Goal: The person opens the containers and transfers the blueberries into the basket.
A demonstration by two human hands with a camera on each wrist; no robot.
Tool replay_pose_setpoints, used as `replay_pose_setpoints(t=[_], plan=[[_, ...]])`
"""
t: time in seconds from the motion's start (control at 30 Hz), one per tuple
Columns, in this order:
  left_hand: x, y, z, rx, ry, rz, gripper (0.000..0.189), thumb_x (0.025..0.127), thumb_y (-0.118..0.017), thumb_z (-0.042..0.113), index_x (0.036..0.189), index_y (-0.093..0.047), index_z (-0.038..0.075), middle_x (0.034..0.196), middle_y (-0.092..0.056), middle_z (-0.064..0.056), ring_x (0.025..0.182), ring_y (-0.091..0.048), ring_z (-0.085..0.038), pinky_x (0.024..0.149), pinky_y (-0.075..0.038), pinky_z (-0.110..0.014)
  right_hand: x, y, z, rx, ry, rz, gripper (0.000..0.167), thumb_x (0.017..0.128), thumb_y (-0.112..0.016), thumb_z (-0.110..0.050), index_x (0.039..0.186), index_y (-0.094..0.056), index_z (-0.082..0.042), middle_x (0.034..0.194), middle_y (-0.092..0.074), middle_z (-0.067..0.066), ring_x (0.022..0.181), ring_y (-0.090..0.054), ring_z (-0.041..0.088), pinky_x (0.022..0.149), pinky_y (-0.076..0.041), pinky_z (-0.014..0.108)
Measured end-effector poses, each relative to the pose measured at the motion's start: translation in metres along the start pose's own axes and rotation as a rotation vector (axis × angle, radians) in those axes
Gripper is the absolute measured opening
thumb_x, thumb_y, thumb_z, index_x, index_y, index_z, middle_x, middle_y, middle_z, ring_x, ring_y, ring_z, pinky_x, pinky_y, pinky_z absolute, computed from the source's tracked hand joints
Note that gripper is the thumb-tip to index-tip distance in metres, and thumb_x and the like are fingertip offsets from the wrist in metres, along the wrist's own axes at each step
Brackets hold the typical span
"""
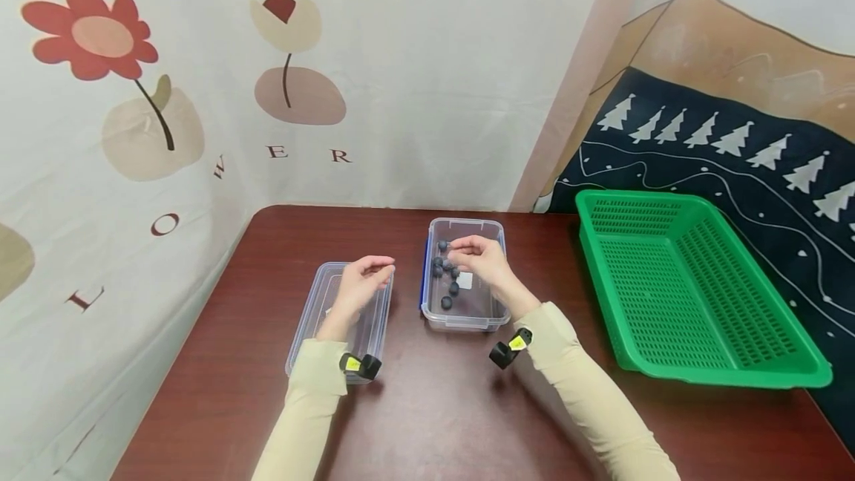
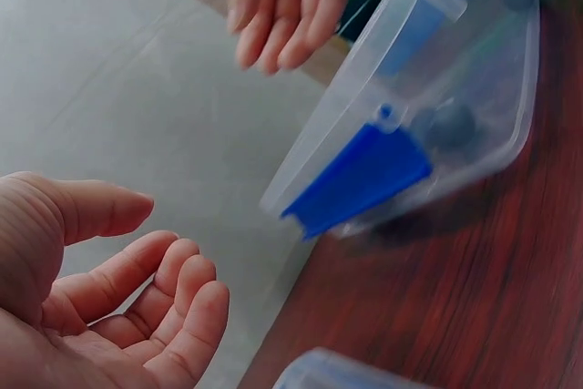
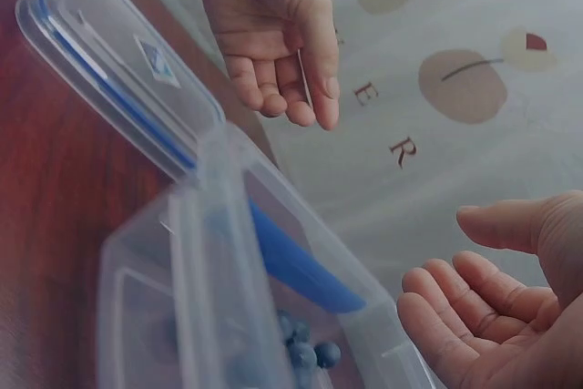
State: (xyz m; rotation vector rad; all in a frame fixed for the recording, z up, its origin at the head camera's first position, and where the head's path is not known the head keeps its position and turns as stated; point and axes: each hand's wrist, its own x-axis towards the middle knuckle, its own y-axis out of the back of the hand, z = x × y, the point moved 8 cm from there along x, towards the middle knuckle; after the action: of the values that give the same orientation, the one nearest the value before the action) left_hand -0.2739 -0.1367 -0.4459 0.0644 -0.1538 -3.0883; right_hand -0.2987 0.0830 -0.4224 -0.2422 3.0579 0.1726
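Note:
My right hand (image 1: pixel 486 262) hovers over a clear plastic box (image 1: pixel 482 312), its fingers loosely bent. In the right wrist view nothing lies between that hand's thumb and fingers (image 3: pixel 451 312). Several dark blueberries (image 1: pixel 446 302) rest inside the box, mostly along its left half. A blue clip (image 2: pixel 360 179) runs along one side of the box. My left hand (image 1: pixel 361 289) is held above a clear lid (image 1: pixel 375 325) that lies left of the box. Relaxed and empty, its fingers (image 2: pixel 187 307) show a gap from the thumb in the left wrist view.
A green slatted plastic basket (image 1: pixel 668 266) stands at the right on the brown table (image 1: pixel 220 392). Behind the table hang a pale cloth with printed flowers (image 1: pixel 100 36) and a dark cloth with white trees (image 1: pixel 701 128). Each wrist wears a small black camera (image 1: pixel 361 366).

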Motion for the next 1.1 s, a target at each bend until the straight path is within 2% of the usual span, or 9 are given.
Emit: replay_pose_setpoints(t=[0.13,0.33,0.5,0.67,0.83,1.1], plan=[[0.002,-0.017,-0.003,-0.011,-0.002,-0.027,0.027,0.086,-0.061,-0.003,0.109,-0.057,-0.016,0.088,-0.066,-0.017,0.069,-0.059,-0.01,0.061,-0.05,-0.017,0.012,0.004,0.001,0.013,-0.049,0.013,0.032,0.083,-0.066,0.0,0.111,-0.057,0.014,0.081,-0.065,0.002,0.077,-0.064,0.012,0.088,-0.049,0.046],[0.004,-0.037,-0.01,-0.017,0.01,-0.049,0.029,0.085,-0.062,-0.003,0.11,-0.057,-0.015,0.096,-0.065,-0.02,0.073,-0.059,-0.006,0.065,-0.051,-0.019,0.03,0.004,0.009,-0.036,-0.12,0.022,0.035,0.084,-0.067,-0.002,0.114,-0.057,0.011,0.099,-0.066,0.014,0.094,-0.064,0.028,0.086,-0.051,0.038],[0.005,-0.047,-0.015,-0.038,0.041,-0.047,0.027,0.084,-0.063,-0.002,0.109,-0.059,-0.012,0.094,-0.065,-0.018,0.073,-0.059,-0.007,0.067,-0.053,-0.024,0.041,0.005,0.017,-0.072,-0.165,0.023,0.035,0.083,-0.067,-0.003,0.114,-0.059,0.009,0.106,-0.064,0.017,0.1,-0.062,0.033,0.087,-0.051,0.038],[0.005,-0.055,-0.017,-0.054,0.047,-0.056,0.028,0.083,-0.064,-0.002,0.109,-0.06,-0.011,0.095,-0.065,-0.017,0.072,-0.06,-0.006,0.067,-0.053,-0.023,0.048,0.006,0.027,-0.122,-0.209,0.037,0.029,0.081,-0.068,-0.002,0.108,-0.062,0.008,0.099,-0.064,0.015,0.095,-0.064,0.03,0.085,-0.052,0.037],[0.005,-0.06,-0.016,-0.054,0.034,-0.05,0.031,0.081,-0.066,-0.004,0.11,-0.058,-0.013,0.099,-0.064,-0.024,0.071,-0.058,-0.003,0.065,-0.051,-0.019,0.051,0.006,0.035,-0.203,-0.256,0.038,0.024,0.08,-0.069,-0.002,0.102,-0.064,0.005,0.093,-0.065,0.012,0.085,-0.064,0.022,0.082,-0.053,0.035],[0.004,-0.059,-0.015,0.02,0.048,-0.034,0.034,0.078,-0.068,-0.004,0.111,-0.06,-0.01,0.103,-0.063,-0.026,0.072,-0.058,-0.006,0.063,-0.047,-0.016,0.057,0.006,0.042,-0.238,-0.293,0.026,0.026,0.078,-0.071,0.002,0.102,-0.064,0.006,0.094,-0.063,0.012,0.083,-0.061,0.02,0.083,-0.052,0.036]])
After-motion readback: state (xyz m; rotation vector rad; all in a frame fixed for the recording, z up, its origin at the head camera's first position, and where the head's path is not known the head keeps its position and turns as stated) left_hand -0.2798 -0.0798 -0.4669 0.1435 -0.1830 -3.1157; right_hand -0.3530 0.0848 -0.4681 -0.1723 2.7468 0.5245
